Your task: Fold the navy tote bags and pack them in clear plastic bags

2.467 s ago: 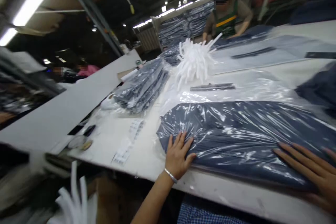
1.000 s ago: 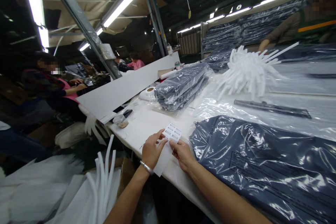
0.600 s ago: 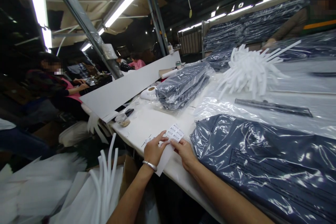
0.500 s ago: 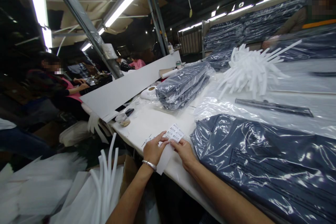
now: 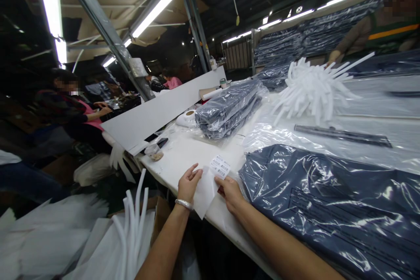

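In the head view, the right hand's (image 5: 232,193) thumb and forefinger are pinching the label sheet (image 5: 219,167) near its lower edge, its printed face showing just beyond their tips. The left hand (image 5: 187,186) is holding its thumb and fingers bent close together beside the sheet's blank white part — whether they are gripping anything is too small to tell. That blank part is slanting down between the two hands, in front of the edge of the white table (image 5: 183,151). A metal bracelet (image 5: 184,204) is circling the left wrist. To the right of the right hand, a dark garment in clear plastic (image 5: 328,197) is lying flat, and a stack of bagged garments (image 5: 229,107) is sitting farther back. Beyond the flat garment, a bunch of white strips (image 5: 313,87) is fanning out — a person (image 5: 377,35) is reaching an arm toward its far side. Lower left, more white strips (image 5: 133,223) are standing beside a cardboard box (image 5: 160,214).
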A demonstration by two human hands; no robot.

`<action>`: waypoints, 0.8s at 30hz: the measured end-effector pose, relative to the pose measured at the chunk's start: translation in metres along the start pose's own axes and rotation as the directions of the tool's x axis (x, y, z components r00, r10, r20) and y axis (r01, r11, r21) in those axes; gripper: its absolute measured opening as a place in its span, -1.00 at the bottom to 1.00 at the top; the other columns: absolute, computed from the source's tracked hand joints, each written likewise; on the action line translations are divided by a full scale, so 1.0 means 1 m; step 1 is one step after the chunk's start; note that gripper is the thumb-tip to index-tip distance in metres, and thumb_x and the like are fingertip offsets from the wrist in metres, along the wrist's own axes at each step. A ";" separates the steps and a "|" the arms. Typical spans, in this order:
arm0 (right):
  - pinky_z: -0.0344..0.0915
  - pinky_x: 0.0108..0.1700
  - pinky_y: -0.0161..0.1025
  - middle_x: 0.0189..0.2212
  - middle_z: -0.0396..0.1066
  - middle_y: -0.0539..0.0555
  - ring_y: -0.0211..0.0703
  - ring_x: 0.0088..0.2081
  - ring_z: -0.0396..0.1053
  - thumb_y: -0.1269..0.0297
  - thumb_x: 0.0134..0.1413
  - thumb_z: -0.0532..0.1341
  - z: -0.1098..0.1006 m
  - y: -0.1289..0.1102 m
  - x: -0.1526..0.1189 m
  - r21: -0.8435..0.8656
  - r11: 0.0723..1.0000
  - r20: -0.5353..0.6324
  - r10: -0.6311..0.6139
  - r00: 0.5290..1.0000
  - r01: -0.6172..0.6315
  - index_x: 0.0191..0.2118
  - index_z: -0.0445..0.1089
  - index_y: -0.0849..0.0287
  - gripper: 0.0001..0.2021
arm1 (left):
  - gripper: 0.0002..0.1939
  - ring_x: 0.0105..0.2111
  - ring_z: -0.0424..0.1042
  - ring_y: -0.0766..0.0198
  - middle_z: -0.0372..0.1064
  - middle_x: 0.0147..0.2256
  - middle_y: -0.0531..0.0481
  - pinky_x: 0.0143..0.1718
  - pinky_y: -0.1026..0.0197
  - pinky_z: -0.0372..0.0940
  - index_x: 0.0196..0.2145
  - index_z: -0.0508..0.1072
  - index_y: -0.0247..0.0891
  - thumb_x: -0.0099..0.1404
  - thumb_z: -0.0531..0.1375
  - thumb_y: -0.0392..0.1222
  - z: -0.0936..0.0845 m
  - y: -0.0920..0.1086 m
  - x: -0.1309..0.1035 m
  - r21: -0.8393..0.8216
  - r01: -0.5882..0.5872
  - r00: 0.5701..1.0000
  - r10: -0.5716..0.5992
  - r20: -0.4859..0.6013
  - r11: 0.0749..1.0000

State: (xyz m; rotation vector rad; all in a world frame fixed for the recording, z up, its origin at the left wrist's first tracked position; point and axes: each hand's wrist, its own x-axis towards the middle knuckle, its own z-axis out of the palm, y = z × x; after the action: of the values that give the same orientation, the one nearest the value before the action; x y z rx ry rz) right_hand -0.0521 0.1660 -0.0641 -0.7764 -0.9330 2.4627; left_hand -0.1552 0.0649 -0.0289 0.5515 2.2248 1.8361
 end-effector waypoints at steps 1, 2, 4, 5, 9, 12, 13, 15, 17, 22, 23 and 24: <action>0.39 -0.10 -0.13 -0.29 0.57 0.06 -0.04 -0.25 0.49 0.23 -0.22 0.38 0.002 -0.001 0.003 0.002 1.000 -0.021 0.017 1.000 -0.017 -0.28 0.48 0.13 -0.72 | -0.26 -0.37 0.45 0.25 0.51 -0.32 -0.12 -0.47 0.29 0.27 0.06 0.43 -0.34 0.02 0.35 0.18 -0.001 -0.002 0.003 -0.027 0.012 0.999 -0.013 -0.040 1.000; 0.39 -0.08 -0.13 -0.26 0.56 0.06 -0.05 -0.22 0.49 0.24 -0.20 0.37 0.003 -0.002 0.005 0.003 0.999 -0.039 0.032 0.999 -0.032 -0.28 0.46 0.12 -0.74 | -0.23 -0.39 0.44 0.28 0.50 -0.32 -0.12 -0.52 0.32 0.22 0.07 0.42 -0.35 0.02 0.34 0.21 -0.003 -0.004 0.006 -0.051 0.017 0.996 -0.021 -0.085 0.999; 0.38 -0.03 -0.13 -0.17 0.54 0.10 -0.03 -0.13 0.48 0.25 -0.17 0.38 0.005 -0.005 0.004 0.006 0.998 -0.047 0.062 0.997 -0.062 -0.26 0.43 0.13 -0.73 | -0.21 -0.39 0.44 0.30 0.49 -0.30 -0.13 -0.56 0.35 0.17 0.10 0.39 -0.36 0.05 0.32 0.23 -0.006 -0.002 0.009 -0.083 0.002 0.985 -0.016 -0.172 0.997; 0.37 -0.01 -0.12 -0.11 0.52 0.15 -0.01 -0.09 0.47 0.24 -0.17 0.39 0.004 -0.007 0.000 0.006 0.997 -0.042 0.080 0.996 -0.079 -0.23 0.43 0.15 -0.69 | -0.23 -0.36 0.44 0.31 0.49 -0.26 -0.14 -0.54 0.36 0.18 0.11 0.38 -0.35 0.08 0.30 0.21 -0.008 0.001 0.009 -0.088 -0.017 0.977 -0.002 -0.211 0.996; 0.30 0.12 -0.04 0.14 0.32 0.31 0.08 0.13 0.33 0.15 -0.22 0.48 -0.011 -0.019 -0.041 -0.015 0.994 0.013 0.110 0.994 -0.110 -0.02 0.39 0.23 -0.41 | -0.42 -0.25 0.48 0.29 0.52 -0.18 -0.08 -0.34 0.32 0.30 0.08 0.41 -0.22 0.15 0.32 0.07 -0.001 0.024 -0.015 -0.017 -0.146 0.954 0.136 -0.266 0.989; 0.21 0.21 -0.04 0.18 0.29 0.26 0.04 0.22 0.23 0.06 -0.15 0.46 -0.030 -0.033 -0.084 -0.047 0.998 0.143 -0.044 0.989 0.051 0.08 0.37 0.20 -0.36 | -0.58 -0.28 0.49 0.30 0.55 -0.23 -0.01 -0.35 0.30 0.32 0.03 0.45 -0.15 0.23 0.30 -0.06 0.019 0.041 -0.052 0.274 -0.410 0.871 0.463 -0.164 0.870; 0.19 0.22 -0.04 0.15 0.33 0.23 0.03 0.21 0.24 0.05 -0.11 0.44 -0.036 -0.038 -0.097 -0.057 0.990 0.165 -0.115 0.979 0.126 0.08 0.38 0.19 -0.38 | -0.61 -0.32 0.49 0.31 0.56 -0.25 0.01 -0.37 0.29 0.32 0.04 0.45 -0.14 0.25 0.29 -0.12 0.029 0.045 -0.065 0.370 -0.531 0.798 0.597 -0.086 0.762; 0.18 0.21 -0.04 0.05 0.42 0.18 0.01 0.13 0.31 0.04 -0.04 0.41 -0.047 -0.048 -0.118 -0.071 0.964 0.142 -0.246 0.959 0.258 0.02 0.43 0.16 -0.49 | -0.60 -0.34 0.49 0.32 0.57 -0.26 0.03 -0.33 0.27 0.35 0.06 0.42 -0.15 0.25 0.29 -0.25 0.049 0.051 -0.091 0.449 -0.732 0.607 0.790 0.087 0.513; 0.22 0.17 -0.07 -0.06 0.47 0.12 -0.03 0.04 0.37 0.05 0.02 0.38 -0.060 -0.057 -0.135 -0.066 0.933 0.082 -0.349 0.934 0.354 -0.06 0.45 0.15 -0.60 | -0.54 -0.31 0.50 0.30 0.57 -0.23 0.00 -0.23 0.23 0.37 0.08 0.40 -0.19 0.22 0.30 -0.36 0.071 0.053 -0.115 0.423 -0.846 0.445 0.868 0.222 0.326; 0.30 -0.03 -0.24 -0.27 0.47 0.02 -0.19 -0.18 0.39 0.09 0.09 0.34 -0.101 -0.073 -0.172 -0.035 0.880 -0.086 -0.474 0.876 0.473 -0.19 0.45 0.16 -0.73 | -0.48 -0.23 0.50 0.24 0.57 -0.18 -0.04 -0.13 0.19 0.37 0.08 0.41 -0.25 0.17 0.31 -0.46 0.115 0.054 -0.160 0.253 -0.957 0.230 0.902 0.367 0.141; 0.30 -0.07 -0.26 -0.30 0.46 0.00 -0.20 -0.20 0.38 0.09 0.09 0.34 -0.110 -0.076 -0.179 -0.037 0.873 -0.122 -0.487 0.865 0.486 -0.22 0.45 0.17 -0.74 | -0.49 -0.23 0.50 0.24 0.57 -0.18 -0.03 -0.12 0.19 0.37 0.08 0.41 -0.25 0.17 0.31 -0.46 0.122 0.056 -0.168 0.200 -0.971 0.202 0.901 0.383 0.132; 0.31 -0.10 -0.27 -0.31 0.45 0.00 -0.20 -0.22 0.38 0.08 0.10 0.33 -0.120 -0.079 -0.186 -0.044 0.868 -0.150 -0.495 0.856 0.494 -0.24 0.45 0.17 -0.75 | -0.50 -0.22 0.50 0.25 0.57 -0.18 -0.03 -0.12 0.20 0.37 0.07 0.42 -0.25 0.17 0.31 -0.47 0.128 0.059 -0.174 0.142 -0.980 0.186 0.897 0.401 0.140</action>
State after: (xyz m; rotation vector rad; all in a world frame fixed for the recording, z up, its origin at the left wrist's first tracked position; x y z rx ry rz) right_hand 0.1782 0.1798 -0.0177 -0.6228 -0.9397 1.9222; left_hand 0.0620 0.1181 -0.0115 2.6763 2.1046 1.3996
